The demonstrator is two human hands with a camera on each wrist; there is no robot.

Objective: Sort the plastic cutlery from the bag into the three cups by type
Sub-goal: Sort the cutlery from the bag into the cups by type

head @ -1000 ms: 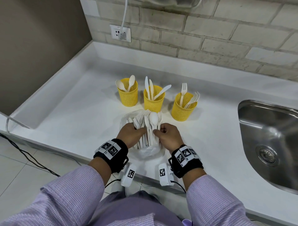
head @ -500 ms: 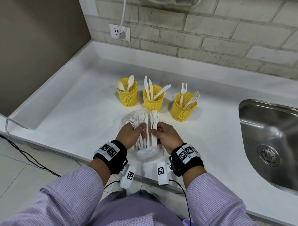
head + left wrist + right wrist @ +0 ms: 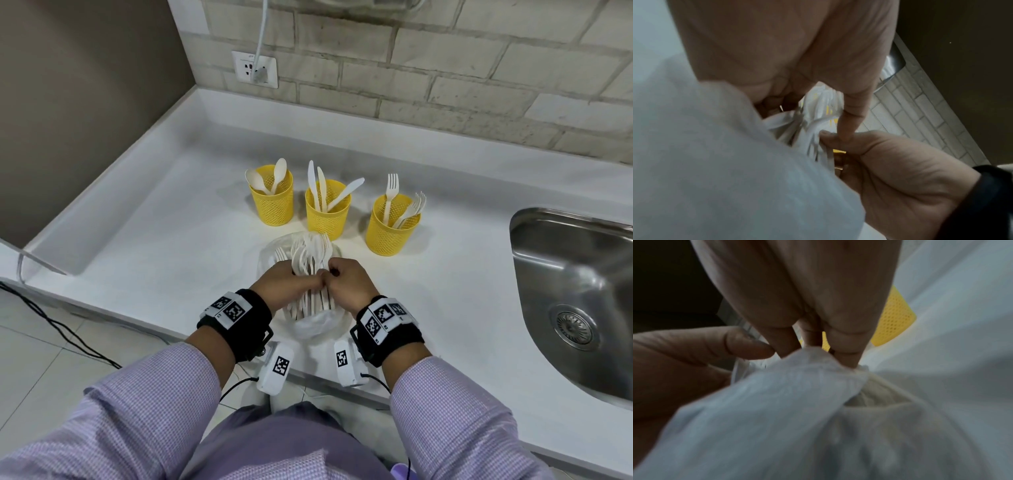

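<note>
Three yellow mesh cups stand in a row: the spoon cup on the left, the knife cup in the middle and the fork cup on the right. Just in front of them lies a thin white plastic bag holding a bundle of white cutlery, with fork heads fanned out at the far end. My left hand and right hand grip the bundle from either side, fingertips touching over it. In the right wrist view my fingers press into the bag.
The white counter ends in a raised lip at the left and back. A steel sink is sunk in at the right. A wall socket with a plugged cable sits on the brick wall behind.
My hands have closed in until they meet over the bundle. The spoon that lay on top a second ago is out of sight; fork heads show now.
</note>
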